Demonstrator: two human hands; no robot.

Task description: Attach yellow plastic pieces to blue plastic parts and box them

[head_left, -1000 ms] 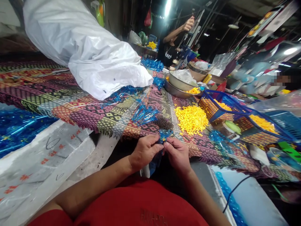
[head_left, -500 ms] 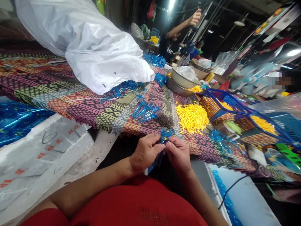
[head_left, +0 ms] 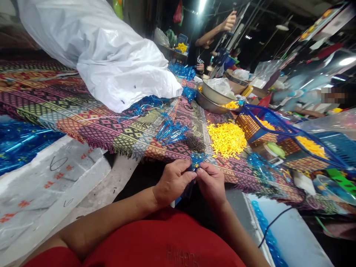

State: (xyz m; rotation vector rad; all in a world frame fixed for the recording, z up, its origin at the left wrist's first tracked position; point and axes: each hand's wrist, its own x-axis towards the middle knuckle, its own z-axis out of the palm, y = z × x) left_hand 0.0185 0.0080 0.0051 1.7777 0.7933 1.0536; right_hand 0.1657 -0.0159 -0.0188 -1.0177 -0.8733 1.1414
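Note:
My left hand (head_left: 174, 178) is closed, thumb and fingers pinching a clear blue plastic piece (head_left: 198, 158) at the table's near edge. From the other side my right hand (head_left: 211, 181) pinches the same piece, its thumb and forefinger close to a small yellow bit. The fingers hide the lower part of the piece. Just beyond lie a bunch of similar blue plastic pieces (head_left: 171, 131) and a heap of small yellow plastic parts (head_left: 226, 140). More blue pieces (head_left: 260, 165) rest to the right of my right hand.
A patterned cloth (head_left: 139, 129) covers the table. A big white sack (head_left: 122, 63) lies across its left side. Blue baskets (head_left: 280, 139) and metal bowls (head_left: 214, 92) stand at the right. A marked foam box (head_left: 58, 174) is at lower left. Another person's raised hand (head_left: 229, 21) shows behind.
My hands stay almost in place on the blue plastic piece, with only a slight shift of the fingers. In the background, a co-worker's lower hand has come into clearer view.

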